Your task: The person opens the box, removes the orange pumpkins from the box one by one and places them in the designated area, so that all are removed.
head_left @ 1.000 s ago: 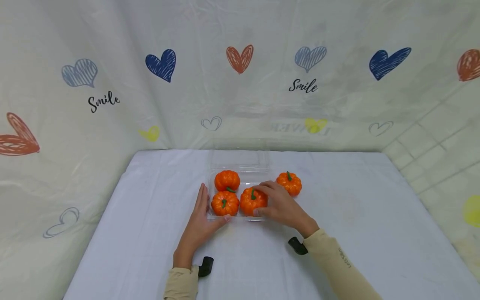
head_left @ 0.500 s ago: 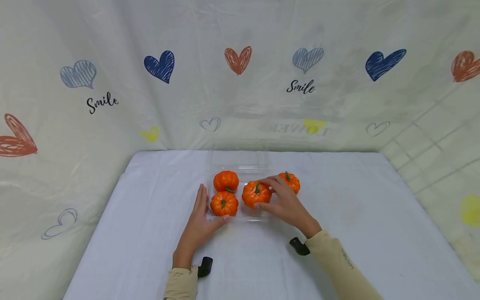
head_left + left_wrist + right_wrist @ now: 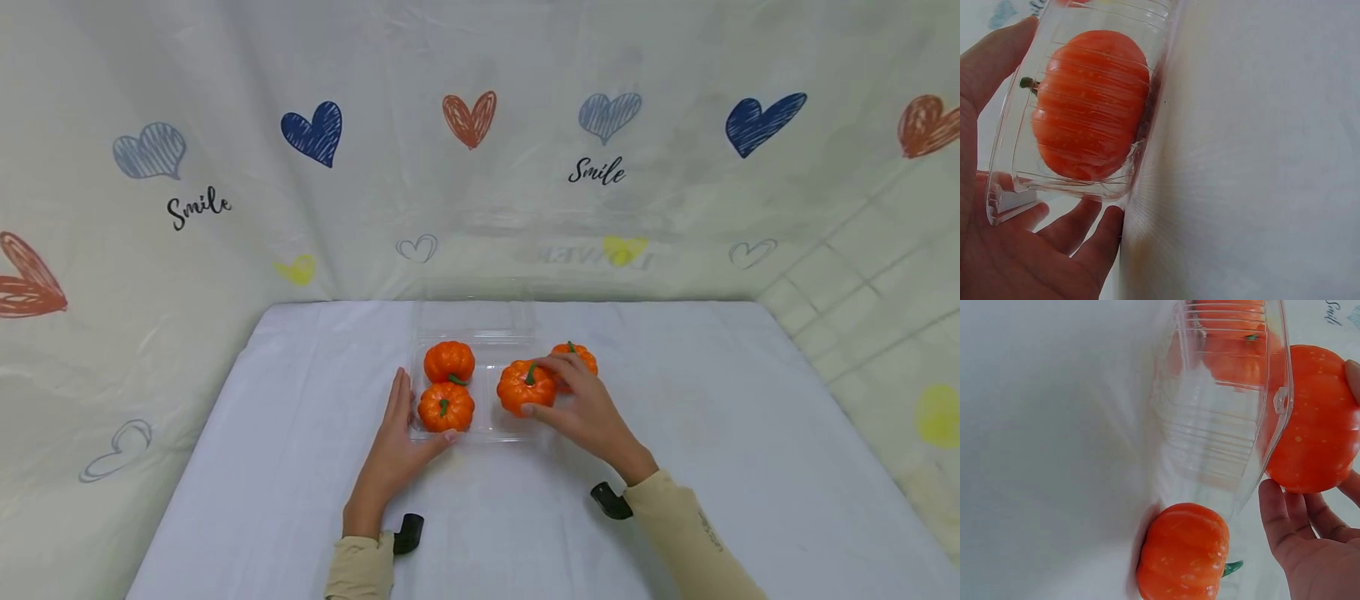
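Observation:
A clear plastic clamshell box [image 3: 491,437] lies on the table with its lid tipped back. Two small orange pumpkins with green stems sit in its left half, a rear pumpkin [image 3: 448,362] and a front pumpkin [image 3: 445,408]. My left hand [image 3: 396,458] rests around the near left corner, straight fingers along the side and thumb at the front rim. My right hand [image 3: 592,415] holds a third pumpkin [image 3: 521,390] between thumb and fingers, over the box's right side. In the right wrist view this held pumpkin [image 3: 1316,425] is up at the rim.
Another pumpkin [image 3: 587,358] stands on the table just right of the box, partly hidden by my right hand. A white cloth [image 3: 675,375] covers the table. Behind it hangs a pale curtain [image 3: 525,208] printed with hearts.
My right hand has lifted the pumpkin out of the box's front right area and moved it up and to the right. My left hand has stayed at the box's corner.

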A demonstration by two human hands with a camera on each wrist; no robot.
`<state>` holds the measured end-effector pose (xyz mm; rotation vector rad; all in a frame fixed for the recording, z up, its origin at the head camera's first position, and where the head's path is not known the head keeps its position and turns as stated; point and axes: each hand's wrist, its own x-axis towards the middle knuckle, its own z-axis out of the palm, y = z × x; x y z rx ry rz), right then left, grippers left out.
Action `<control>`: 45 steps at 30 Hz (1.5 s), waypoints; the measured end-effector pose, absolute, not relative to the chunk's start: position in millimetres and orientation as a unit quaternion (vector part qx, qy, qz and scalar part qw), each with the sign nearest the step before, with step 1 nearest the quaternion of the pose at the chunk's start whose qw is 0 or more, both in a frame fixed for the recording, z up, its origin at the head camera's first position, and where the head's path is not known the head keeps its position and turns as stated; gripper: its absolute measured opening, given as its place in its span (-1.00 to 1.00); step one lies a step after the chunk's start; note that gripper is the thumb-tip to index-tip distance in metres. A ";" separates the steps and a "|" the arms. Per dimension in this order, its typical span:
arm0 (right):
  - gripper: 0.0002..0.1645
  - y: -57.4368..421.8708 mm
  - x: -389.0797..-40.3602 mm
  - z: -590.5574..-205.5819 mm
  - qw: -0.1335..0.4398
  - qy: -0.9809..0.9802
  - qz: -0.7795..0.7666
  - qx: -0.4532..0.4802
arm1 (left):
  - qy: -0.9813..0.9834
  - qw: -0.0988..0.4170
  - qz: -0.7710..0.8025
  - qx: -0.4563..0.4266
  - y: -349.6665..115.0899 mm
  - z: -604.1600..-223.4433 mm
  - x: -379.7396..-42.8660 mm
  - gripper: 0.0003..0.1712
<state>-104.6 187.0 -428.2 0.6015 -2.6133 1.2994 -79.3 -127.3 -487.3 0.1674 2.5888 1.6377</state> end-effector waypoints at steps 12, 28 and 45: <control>-0.26 209.8 -93.8 -428.0 0.108 -0.868 0.443 0.197 | 0.841 0.031 0.538 0.054 -127.1 -490.2 -81.2 0.46; -0.29 240.6 -80.0 -431.7 0.123 -0.880 0.429 0.163 | 0.840 0.029 0.538 0.060 -127.4 -492.4 -82.6 0.46; -0.28 260.1 -71.2 -450.7 0.109 -0.901 0.393 0.148 | 0.838 0.034 0.542 0.060 -127.5 -491.1 -82.4 0.46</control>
